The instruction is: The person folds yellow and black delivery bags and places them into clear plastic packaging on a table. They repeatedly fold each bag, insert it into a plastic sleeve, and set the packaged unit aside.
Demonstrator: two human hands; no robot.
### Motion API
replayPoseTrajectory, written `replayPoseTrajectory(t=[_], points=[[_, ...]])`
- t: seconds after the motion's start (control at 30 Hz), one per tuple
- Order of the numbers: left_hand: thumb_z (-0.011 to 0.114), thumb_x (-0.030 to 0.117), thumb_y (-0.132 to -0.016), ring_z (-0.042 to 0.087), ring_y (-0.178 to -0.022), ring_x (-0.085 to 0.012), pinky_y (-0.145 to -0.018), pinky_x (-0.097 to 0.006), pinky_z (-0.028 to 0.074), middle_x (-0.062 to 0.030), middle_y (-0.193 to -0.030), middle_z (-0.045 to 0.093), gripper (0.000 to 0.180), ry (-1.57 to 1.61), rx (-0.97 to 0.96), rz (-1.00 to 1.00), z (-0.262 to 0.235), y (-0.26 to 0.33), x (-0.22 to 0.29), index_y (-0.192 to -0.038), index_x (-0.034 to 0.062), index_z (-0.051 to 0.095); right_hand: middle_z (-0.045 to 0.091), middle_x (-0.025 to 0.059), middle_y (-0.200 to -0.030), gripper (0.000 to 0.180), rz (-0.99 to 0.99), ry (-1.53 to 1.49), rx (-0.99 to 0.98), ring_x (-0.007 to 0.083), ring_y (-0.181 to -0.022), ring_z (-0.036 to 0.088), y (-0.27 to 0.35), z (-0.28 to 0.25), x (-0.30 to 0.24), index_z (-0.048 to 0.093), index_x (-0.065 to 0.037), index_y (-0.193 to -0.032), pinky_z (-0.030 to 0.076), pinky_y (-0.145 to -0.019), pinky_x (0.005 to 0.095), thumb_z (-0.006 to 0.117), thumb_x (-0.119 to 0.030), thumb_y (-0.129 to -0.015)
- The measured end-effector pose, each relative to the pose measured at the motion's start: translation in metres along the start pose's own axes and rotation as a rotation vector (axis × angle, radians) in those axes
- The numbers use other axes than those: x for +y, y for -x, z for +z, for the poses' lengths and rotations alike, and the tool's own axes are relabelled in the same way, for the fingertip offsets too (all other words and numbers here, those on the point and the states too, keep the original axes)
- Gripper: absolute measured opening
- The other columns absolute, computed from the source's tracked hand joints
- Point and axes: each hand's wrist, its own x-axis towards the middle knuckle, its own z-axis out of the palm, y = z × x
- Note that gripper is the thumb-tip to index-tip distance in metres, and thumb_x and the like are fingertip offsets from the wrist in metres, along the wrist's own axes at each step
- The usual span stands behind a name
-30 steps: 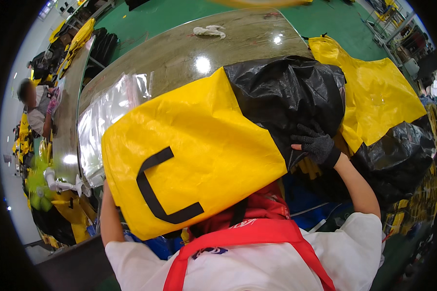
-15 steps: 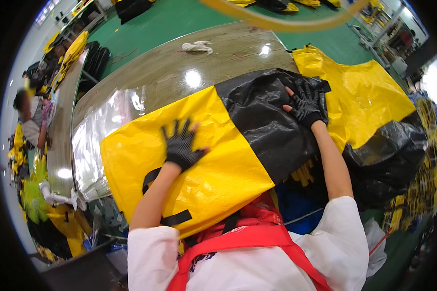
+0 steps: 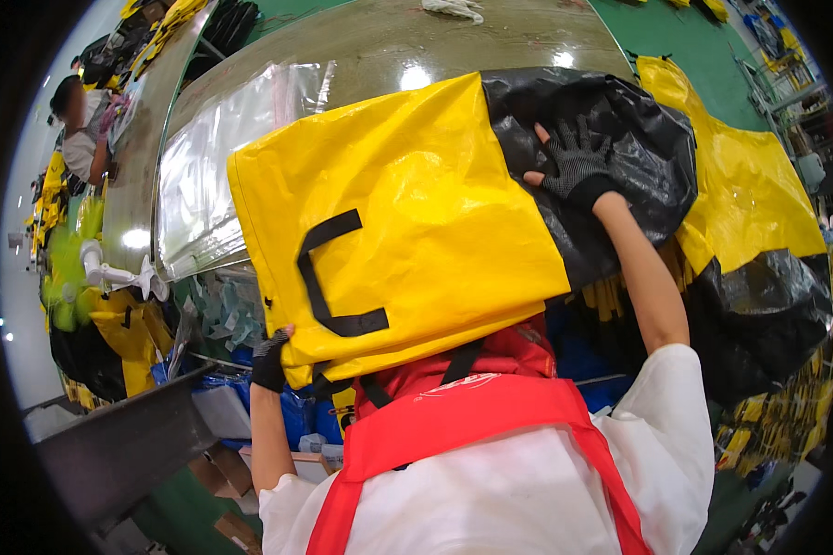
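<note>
A large yellow and black bag (image 3: 407, 213) of coated sheet lies flattened across the table's near edge. Its yellow part faces up on the left, with a black strap handle (image 3: 317, 277) on it. At the bag's lower left corner, my left hand (image 3: 270, 359) in a dark fingerless glove grips the edge; part of its fingers is hidden by the bag. My right hand (image 3: 578, 162), gloved the same way, rests flat with spread fingers on the black end.
Clear plastic sleeves (image 3: 217, 176) are stacked left of the bag on the table (image 3: 361, 55). Another yellow and black bag (image 3: 750, 176) hangs at the right. A green fan (image 3: 69, 268) and a person (image 3: 83, 129) are at far left. A white cloth (image 3: 452, 9) lies at the back.
My left hand has gone from lying flat on the yellow part to the bag's lower left corner. My right hand stays spread on the black end. The view has shifted.
</note>
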Motion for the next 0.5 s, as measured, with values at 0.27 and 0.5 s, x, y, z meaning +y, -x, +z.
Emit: replayPoseTrajectory(t=[0.27,0.5], points=[[0.063,0.012,-0.080,0.057,-0.104,-0.0264,-0.089,-0.035,0.046,-0.0126,-0.115,0.058,0.050,-0.468,-0.029,0.269,0.018,0.021,0.078,-0.127,0.0011,0.046,0.056,0.0131,-0.122,0.050,-0.349,-0.200,0.254,0.0300,-0.112,0.052,0.159,-0.029,-0.036,0.057,-0.009,-0.118,0.031,-0.101,0.0439,0.067,-0.029,-0.073],[0.057,0.043,-0.083,0.028,-0.131,-0.0399,-0.109,-0.050,0.013,-0.0207,-0.139,0.037,0.068,-1.527,-0.510,1.300,0.288,-0.049,0.158,-0.138,0.0111,0.036,0.066,0.0067,-0.088,0.020,-0.475,-0.215,0.461,0.0252,-0.083,0.063,0.170,-0.007,-0.028,0.067,-0.016,-0.095,0.045,-0.082,0.0413,0.067,-0.018,-0.075]])
